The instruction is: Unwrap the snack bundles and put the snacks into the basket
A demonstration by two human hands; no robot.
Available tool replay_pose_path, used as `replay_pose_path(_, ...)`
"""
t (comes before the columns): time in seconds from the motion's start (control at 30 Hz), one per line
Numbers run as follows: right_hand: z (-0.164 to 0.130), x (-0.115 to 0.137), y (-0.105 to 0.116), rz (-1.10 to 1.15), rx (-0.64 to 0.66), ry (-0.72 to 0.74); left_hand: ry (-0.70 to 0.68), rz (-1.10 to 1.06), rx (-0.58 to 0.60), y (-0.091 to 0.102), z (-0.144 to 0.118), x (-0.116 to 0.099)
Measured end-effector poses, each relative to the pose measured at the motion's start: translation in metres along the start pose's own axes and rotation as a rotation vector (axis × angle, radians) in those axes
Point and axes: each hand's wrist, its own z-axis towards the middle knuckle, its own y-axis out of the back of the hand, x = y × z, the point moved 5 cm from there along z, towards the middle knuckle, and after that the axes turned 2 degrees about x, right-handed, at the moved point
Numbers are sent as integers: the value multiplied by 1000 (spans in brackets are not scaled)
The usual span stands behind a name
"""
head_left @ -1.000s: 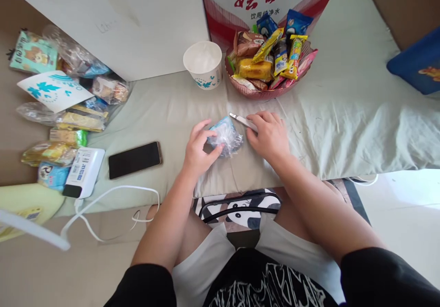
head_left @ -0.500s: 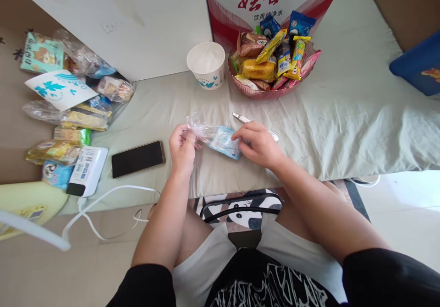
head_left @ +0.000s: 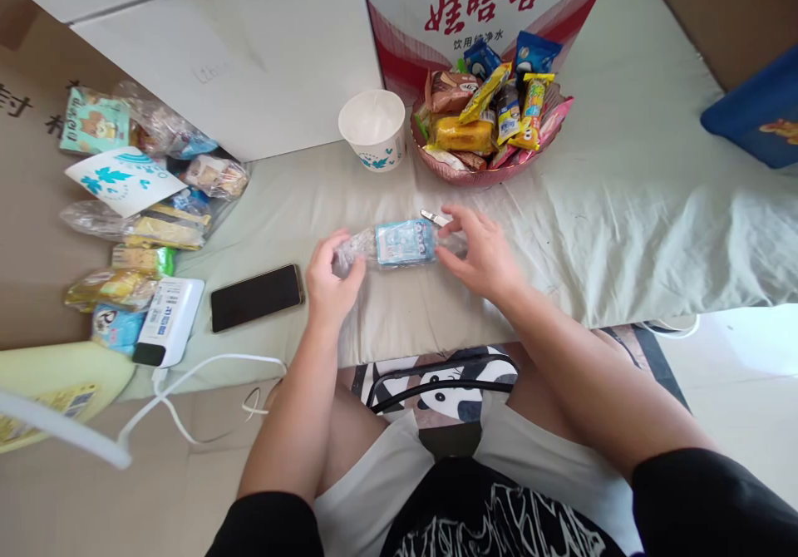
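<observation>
Blue packet (head_left: pixel 406 243) lay straightened on the cloth (head_left: pixel 399 312), clear wrap (head_left: pixel 367 245) spread: laying-out looked done, no cut I could see. Knife (head_left: pixel 430 217) sat beside it. Left hand (head_left: pixel 330 278) curled at one end, pinch unclear; right hand (head_left: pixel 485 253) had its grip parted at the other.

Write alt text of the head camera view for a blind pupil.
A person's left hand and right hand are at opposite ends of a clear plastic packet with a rectangular pale blue middle, on pale green cloth. Behind stand a white paper cup and a pink bowl of wrapped snacks; a black phone lies left.
</observation>
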Motion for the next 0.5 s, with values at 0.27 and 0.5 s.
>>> replay_pose_path(0.27, -1, 3, 14, 64, -38, -10, 95, -41, -56, 10, -5, -6)
replay_pose_path(0.5, -3, 4, 2, -33, 282, 38, 309, -472, -149, 16, -3, 12)
